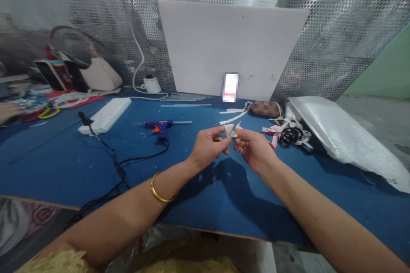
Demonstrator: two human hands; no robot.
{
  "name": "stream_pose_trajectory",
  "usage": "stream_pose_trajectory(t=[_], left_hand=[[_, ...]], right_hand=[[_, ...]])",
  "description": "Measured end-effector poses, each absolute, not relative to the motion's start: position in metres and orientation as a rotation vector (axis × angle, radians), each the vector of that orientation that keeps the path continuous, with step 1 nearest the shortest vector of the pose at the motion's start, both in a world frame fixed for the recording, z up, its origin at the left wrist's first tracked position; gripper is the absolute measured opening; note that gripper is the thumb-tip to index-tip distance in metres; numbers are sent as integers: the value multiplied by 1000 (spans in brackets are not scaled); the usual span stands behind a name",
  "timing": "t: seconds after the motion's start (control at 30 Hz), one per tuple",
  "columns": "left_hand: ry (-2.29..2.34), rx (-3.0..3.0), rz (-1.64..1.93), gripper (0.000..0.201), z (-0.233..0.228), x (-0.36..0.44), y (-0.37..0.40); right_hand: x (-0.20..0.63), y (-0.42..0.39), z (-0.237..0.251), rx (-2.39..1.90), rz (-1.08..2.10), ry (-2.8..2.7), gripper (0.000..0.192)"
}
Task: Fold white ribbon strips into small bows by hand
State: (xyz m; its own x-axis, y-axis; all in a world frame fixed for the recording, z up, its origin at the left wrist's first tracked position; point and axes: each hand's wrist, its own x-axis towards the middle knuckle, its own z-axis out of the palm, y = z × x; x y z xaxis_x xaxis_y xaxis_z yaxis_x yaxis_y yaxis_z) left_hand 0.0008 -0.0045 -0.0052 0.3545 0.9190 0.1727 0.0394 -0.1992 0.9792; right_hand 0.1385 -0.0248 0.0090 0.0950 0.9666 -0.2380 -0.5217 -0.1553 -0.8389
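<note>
Between my two hands, above the blue table, is a small white ribbon piece (229,129), folded or gathered a bit like a bow. My left hand (206,147) pinches its left side with thumb and fingers. On its right side, my right hand (256,147) grips it between thumb and forefinger, the other fingers curled. Part of the ribbon hides behind the fingertips. A blue glue gun (163,127) with an orange trigger and a glue stick in its back lies left of my hands. Something red shows just behind my right hand.
A white power strip (107,115) with black cords lies left. White ribbon strips (235,117), a checkered pouch (265,108), black hair ties (290,135) and a plastic-wrapped package (339,130) are at right. A lit phone (230,87) leans on a white board. Another person's hand (9,112) is far left, near scissors (48,113).
</note>
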Motion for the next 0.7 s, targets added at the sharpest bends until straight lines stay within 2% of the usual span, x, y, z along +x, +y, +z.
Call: stream_pose_trajectory(t=[0.23,0.33,0.47,0.7], left_hand=[[894,1423,1116,31,-4,4,-4],[925,1421,1126,32,-4,4,-5],[940,1405,1129,24,-5,5,-4],[886,1436,1102,20,-5,3,-3]], right_hand=[[135,-26,3,-983,1404,-647,16],[132,-26,0,-954,1320,-695,18],[130,-26,-2,-947,1210,-769,19],[131,-26,-1,-973,1229,-776,20]])
